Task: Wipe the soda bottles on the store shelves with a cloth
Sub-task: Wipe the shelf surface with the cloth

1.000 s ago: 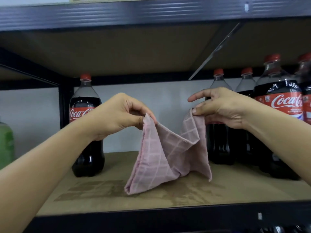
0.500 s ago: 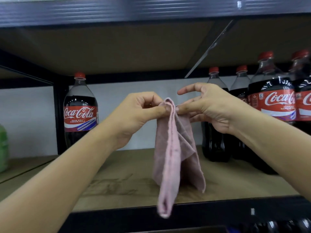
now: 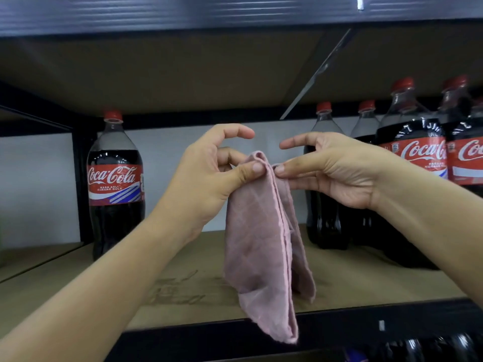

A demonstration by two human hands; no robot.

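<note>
A pink checked cloth (image 3: 261, 252) hangs folded in half in front of the shelf. My left hand (image 3: 209, 178) pinches its top edge between thumb and finger. My right hand (image 3: 332, 171) pinches the same top edge from the right, index finger held out. A lone cola bottle (image 3: 115, 184) with a red label stands at the left of the shelf. Several more cola bottles stand at the right, the nearest (image 3: 413, 184) in front, one (image 3: 324, 223) partly hidden behind my right hand.
The brown shelf board (image 3: 183, 288) has a black metal front rail (image 3: 392, 327). Another black rail (image 3: 235, 11) and the upper shelf board hang low overhead. A black upright post (image 3: 81, 184) stands behind the left bottle. Dark bottle tops show below at the lower right.
My hands came together, folding the spread cloth in half so it hangs straight down. Since half a second ago both hands shifted slightly and my index fingers lifted off the cloth.
</note>
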